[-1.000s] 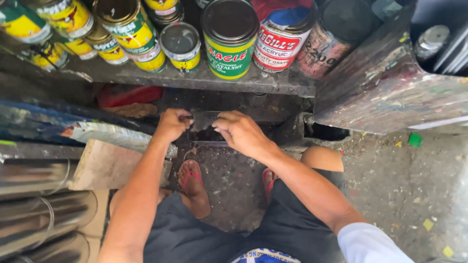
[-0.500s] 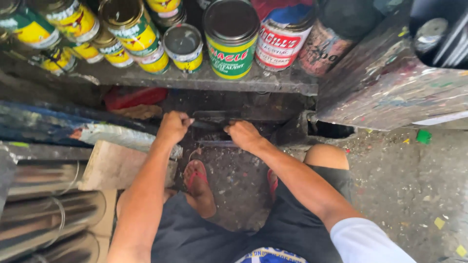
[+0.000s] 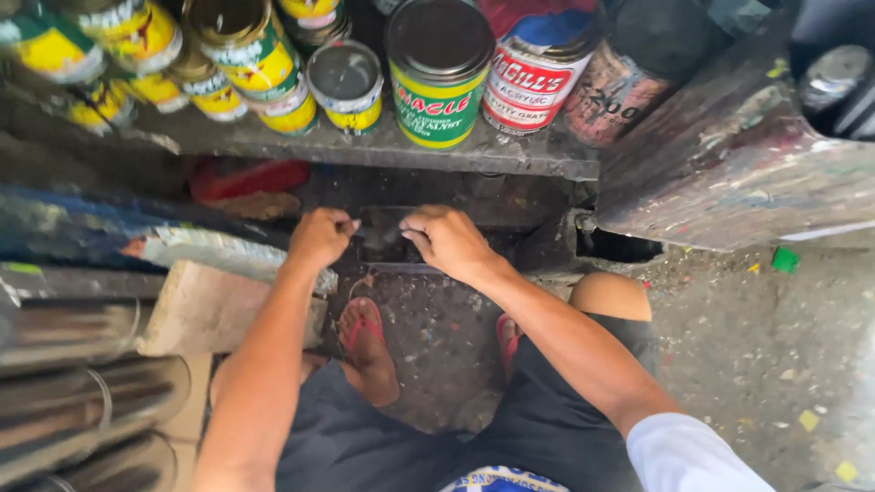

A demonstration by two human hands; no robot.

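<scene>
I crouch in front of a low space under a shelf. A dark, flat metal plate (image 3: 385,244) smeared with dark paste lies there on the ground. My left hand (image 3: 321,237) is a closed fist at the plate's left edge, with a thin tool tip (image 3: 354,222) poking out of it. My right hand (image 3: 447,240) is on the plate's right side, fingers curled over its top edge. Both hands nearly meet above the plate. My feet in red sandals (image 3: 363,321) are just below.
Several paint cans stand on the grimy shelf (image 3: 383,150) above, among them a green one (image 3: 439,80) and a red-and-white one (image 3: 536,77). A wooden block (image 3: 210,310) and metal cylinders (image 3: 73,392) lie left. A paint-spattered panel (image 3: 738,173) is on the right, over a littered concrete floor.
My right hand has slid up and left from the plate's lower right corner, and its fingers have spread over the plate. The left fist has barely moved.
</scene>
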